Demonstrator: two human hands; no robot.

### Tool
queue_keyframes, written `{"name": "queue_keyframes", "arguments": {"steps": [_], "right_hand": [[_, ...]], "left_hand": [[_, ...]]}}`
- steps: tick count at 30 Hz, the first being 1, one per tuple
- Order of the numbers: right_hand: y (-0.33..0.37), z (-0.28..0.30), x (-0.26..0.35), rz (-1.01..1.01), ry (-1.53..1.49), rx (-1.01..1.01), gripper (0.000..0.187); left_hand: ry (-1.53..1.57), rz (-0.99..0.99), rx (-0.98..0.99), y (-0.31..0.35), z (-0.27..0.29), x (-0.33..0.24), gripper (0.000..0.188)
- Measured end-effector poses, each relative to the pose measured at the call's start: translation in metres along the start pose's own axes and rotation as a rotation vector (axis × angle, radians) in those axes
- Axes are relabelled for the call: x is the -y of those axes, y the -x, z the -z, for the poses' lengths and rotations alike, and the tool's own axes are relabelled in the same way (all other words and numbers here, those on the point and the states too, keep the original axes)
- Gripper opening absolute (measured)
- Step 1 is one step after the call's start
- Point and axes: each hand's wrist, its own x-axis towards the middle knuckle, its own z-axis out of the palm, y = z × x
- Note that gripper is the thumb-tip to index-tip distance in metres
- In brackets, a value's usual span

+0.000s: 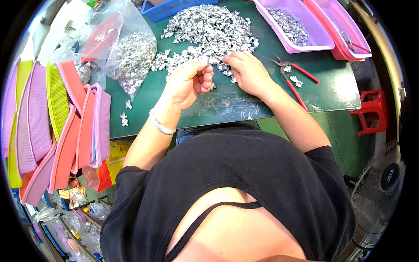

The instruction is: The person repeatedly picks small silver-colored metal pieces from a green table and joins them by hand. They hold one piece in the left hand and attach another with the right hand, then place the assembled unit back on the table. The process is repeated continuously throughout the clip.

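Observation:
A heap of small silver metal parts (209, 26) covers the far middle of the green table (235, 102). At its near edge my left hand (190, 83) is closed, thumb and forefinger pinched together; whatever is between them is too small to make out. My right hand (251, 74) is bent over the heap's near right edge, fingers curled together and fingertips against loose parts. What it grips, if anything, is hidden. Right of that hand lie red-handled pliers (290, 74), jaws apart, beside a few loose parts (297, 81).
A clear plastic bag (133, 61) of parts stands left of the heap. Colored plastic baskets (56, 118) are stacked at the left. A purple basket (321, 41) with parts sits at the far right, near a blue tray (168, 9). A red stool (371, 111) and fan (384, 179) stand right.

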Motion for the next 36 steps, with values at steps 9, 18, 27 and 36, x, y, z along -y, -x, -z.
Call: {"name": "queue_keyframes", "arguments": {"steps": [9, 18, 27, 36], "right_hand": [[-0.003, -0.003, 0.003, -0.101, -0.07, -0.059, 0.033], [-0.015, -0.004, 0.017, -0.077, 0.032, 0.043, 0.042], [-0.022, -0.022, 0.024, -0.067, 0.217, -0.007, 0.046], [-0.017, -0.011, 0.039, -0.33, -0.717, -0.106, 0.045]], "left_hand": [[0.084, 0.006, 0.037, -0.005, 0.034, 0.001, 0.019], [0.167, -0.02, 0.047, -0.002, 0.067, 0.014, 0.009], [0.138, 0.044, 0.024, 0.001, 0.074, 0.018, 0.015], [0.066, 0.147, 0.041, -0.001, 0.065, 0.021, 0.019]]}}
